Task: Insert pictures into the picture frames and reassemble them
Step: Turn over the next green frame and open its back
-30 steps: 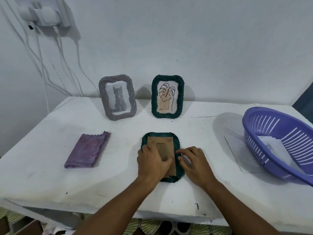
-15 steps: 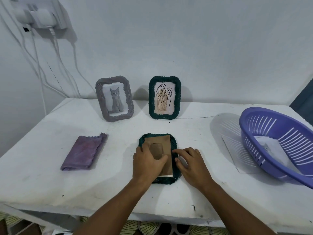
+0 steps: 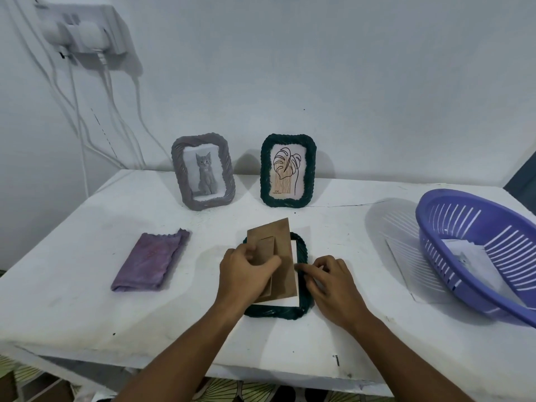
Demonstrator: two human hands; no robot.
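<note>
A dark green frame [image 3: 304, 309] lies face down on the white table [image 3: 87, 309] in front of me. My left hand [image 3: 243, 274] grips the brown backing board [image 3: 285, 256] by its stand flap, and the board is tilted up and off the frame. White shows in the opening along the board's right and bottom edges. My right hand [image 3: 330, 280] rests on the frame's right rim, its fingertips curled on it. At the back stand a grey frame [image 3: 203, 174] with a cat picture and a green frame [image 3: 287, 171] with a leaf drawing.
A folded purple cloth [image 3: 150, 261] lies to the left. A purple slotted basket [image 3: 478, 250] holding white prints stands at the right, a sheet lying under it. A wall socket with cables hangs at the top left.
The backing board has come up out of the green frame, lifted and turned by my left hand. My right hand stays on the frame's right rim.
</note>
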